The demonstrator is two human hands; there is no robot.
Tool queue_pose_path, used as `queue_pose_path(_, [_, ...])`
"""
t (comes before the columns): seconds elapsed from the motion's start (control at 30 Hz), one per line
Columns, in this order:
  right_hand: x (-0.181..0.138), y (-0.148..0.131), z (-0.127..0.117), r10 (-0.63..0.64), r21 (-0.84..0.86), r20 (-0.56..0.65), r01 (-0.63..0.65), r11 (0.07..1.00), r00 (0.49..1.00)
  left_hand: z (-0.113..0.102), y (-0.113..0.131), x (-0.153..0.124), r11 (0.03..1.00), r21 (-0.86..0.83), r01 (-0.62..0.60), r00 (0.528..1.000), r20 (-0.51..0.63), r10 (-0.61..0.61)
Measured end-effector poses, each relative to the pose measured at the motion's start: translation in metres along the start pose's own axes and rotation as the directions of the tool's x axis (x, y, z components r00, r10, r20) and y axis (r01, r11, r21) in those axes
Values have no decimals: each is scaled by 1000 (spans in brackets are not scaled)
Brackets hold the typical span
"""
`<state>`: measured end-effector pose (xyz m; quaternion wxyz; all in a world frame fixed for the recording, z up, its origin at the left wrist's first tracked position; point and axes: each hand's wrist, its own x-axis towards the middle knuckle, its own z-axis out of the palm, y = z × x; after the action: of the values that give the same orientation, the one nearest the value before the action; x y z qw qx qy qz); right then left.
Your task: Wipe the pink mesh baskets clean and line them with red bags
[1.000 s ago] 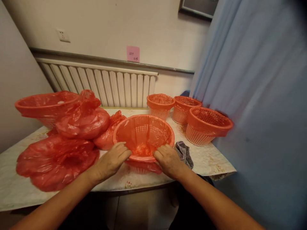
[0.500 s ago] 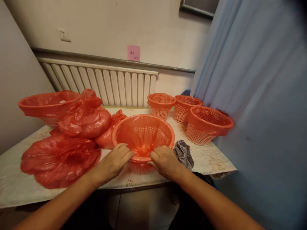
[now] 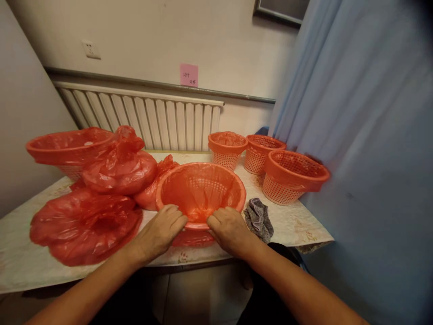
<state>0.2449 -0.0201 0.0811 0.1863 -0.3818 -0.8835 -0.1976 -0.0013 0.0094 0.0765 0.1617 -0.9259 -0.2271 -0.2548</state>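
An orange mesh basket (image 3: 203, 187) lined with a red plastic bag stands at the table's near edge, tilted toward me. My left hand (image 3: 158, 232) grips the near rim and the bag's edge on the left. My right hand (image 3: 228, 230) grips the same rim on the right, close to the left hand. The bag's loose edge hangs red below the rim between my hands.
Loose red bags (image 3: 84, 223) pile at the left beside a large lined basket (image 3: 67, 146). Three small orange baskets (image 3: 292, 176) stand at the back right. A grey cloth (image 3: 259, 216) lies right of my right hand. A blue curtain (image 3: 365, 135) hangs on the right; a radiator (image 3: 149, 117) stands behind the table (image 3: 297, 225).
Both hands have slid inward along the near rim toward each other, and the basket has tipped a little more toward me.
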Motion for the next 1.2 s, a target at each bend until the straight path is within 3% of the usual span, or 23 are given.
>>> queue_pose_path(0.17, [-17,34,2,15,29,-6,-15,999,1000,-18,-24,-13,1000,-12,23,998,50,-23])
queue_pose_path(0.4, [-3,0,-3,53,-13,-2,-53,998,999,-3,6,-1,998,-50,26,1000,5,-25])
queue_pose_path(0.5, [0,-2,-6,37,-11,33,-36,999,999,1,-7,-9,998,-48,28,999,-21,-29])
queue_pose_path(0.63, [-7,16,-10,37,-6,83,-37,999,996,-2,-34,-24,997,-69,24,1000,-19,-25])
queue_pose_path(0.73, [-13,27,-9,27,20,95,-29,999,995,-1,-37,-29,997,-62,39,997,-67,-43])
queue_pose_path(0.8, [-15,30,-7,20,35,86,-23,999,996,4,-31,-32,991,-53,120,984,-128,-126])
queue_pose_path(0.87, [-16,32,-4,14,44,53,-16,999,999,14,-24,-38,954,-60,293,922,-248,-298])
queue_pose_path(0.9, [-17,33,-3,14,44,28,-15,999,1000,22,-23,-44,911,-81,404,859,-309,-408])
queue_pose_path(0.97, [-17,38,-1,21,34,-26,-20,999,999,46,-23,-60,755,-147,639,660,-399,-636])
queue_pose_path(1.0, [-17,41,-2,30,26,-49,-28,999,998,61,-26,-70,667,-175,725,574,-382,-724])
queue_pose_path(1.03, [-17,44,-2,42,17,-68,-41,999,997,78,-30,-80,599,-189,778,516,-351,-781])
queue_pose_path(1.07, [-17,49,-3,55,8,-79,-55,998,995,97,-33,-90,564,-183,806,491,-328,-807])
queue_pose_path(1.1, [-16,53,-4,68,0,-85,-68,998,994,116,-37,-99,556,-156,816,496,-304,-813])
queue_pose_path(1.2, [-14,72,-3,108,-25,-90,-110,994,990,168,-41,-117,588,-27,809,575,-175,-799])
